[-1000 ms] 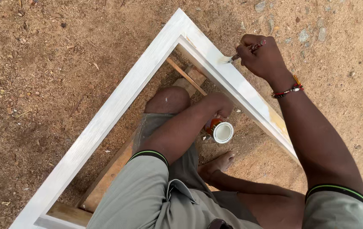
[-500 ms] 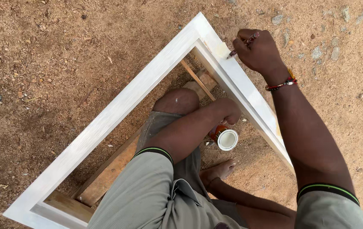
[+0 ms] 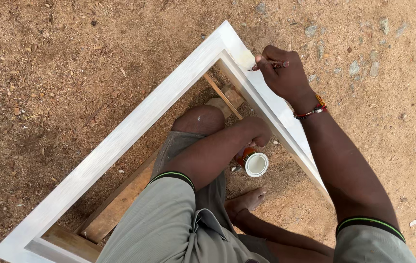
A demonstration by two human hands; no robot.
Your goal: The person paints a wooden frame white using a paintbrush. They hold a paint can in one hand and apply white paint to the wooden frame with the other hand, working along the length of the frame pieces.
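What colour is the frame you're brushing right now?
White, with faint brush streaks, on the wooden frame; the head view shows it, with the right hand brushing near the corner.

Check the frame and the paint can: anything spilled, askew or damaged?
Nothing stands out. The white frame lies flat on wooden battens; the small can sits tilted in the left hand, no spill visible. The right hand holds the brush.

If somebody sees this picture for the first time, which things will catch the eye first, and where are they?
A big white-painted wooden frame lies on the sandy ground, its corner pointing to the top. At that corner the right hand holds a small brush against the wood. Inside the frame, the left hand holds a small tin of white paint beside the bent knee.
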